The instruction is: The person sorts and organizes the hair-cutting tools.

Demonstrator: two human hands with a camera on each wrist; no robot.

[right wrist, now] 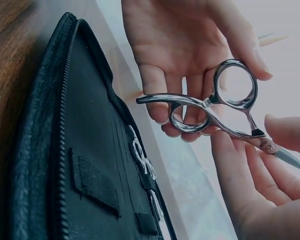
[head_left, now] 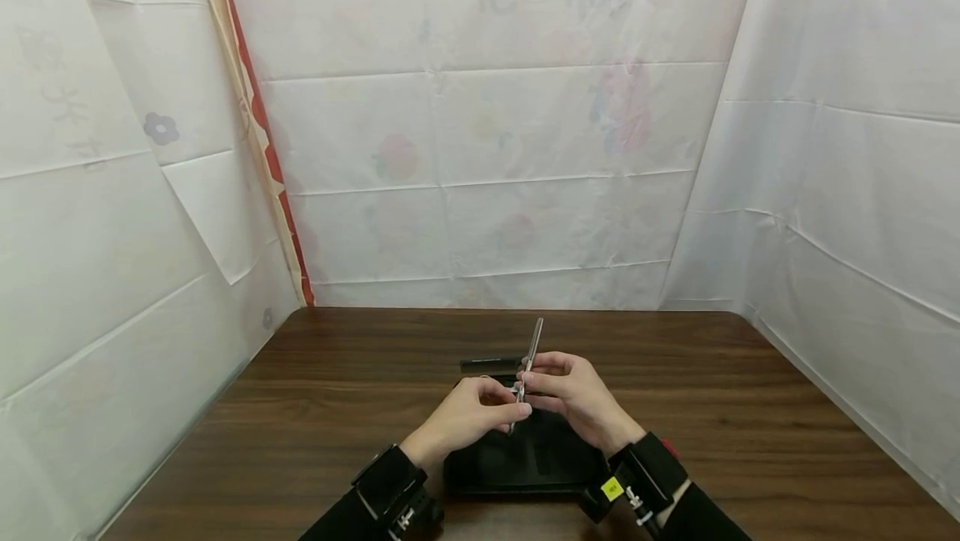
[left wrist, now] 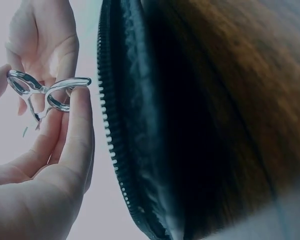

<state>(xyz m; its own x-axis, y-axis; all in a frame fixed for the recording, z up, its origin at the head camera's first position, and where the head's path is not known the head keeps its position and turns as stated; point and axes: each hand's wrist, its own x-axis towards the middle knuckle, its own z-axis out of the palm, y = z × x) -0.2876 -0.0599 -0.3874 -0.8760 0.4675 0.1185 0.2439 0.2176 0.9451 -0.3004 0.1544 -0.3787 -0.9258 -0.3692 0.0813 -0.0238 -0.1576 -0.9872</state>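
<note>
Black sleeves (head_left: 708,519) flank scissors (right wrist: 232,131) above a woodgrain table (head_left: 315,424) amid white sheets (head_left: 480,124).

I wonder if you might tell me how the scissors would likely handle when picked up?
The scissors look like metal, so they should feel stiff. Their polished loops may be slightly slippery. Since a screw joins the two halves, they might swing open if held by one loop.

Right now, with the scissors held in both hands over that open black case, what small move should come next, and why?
Perhaps ease the scissors down toward the black case, keeping both grips. The left hand holds the handles, the right hand grips near the pivot, and the case lies unzipped beneath, another metal tool tucked inside.
</note>
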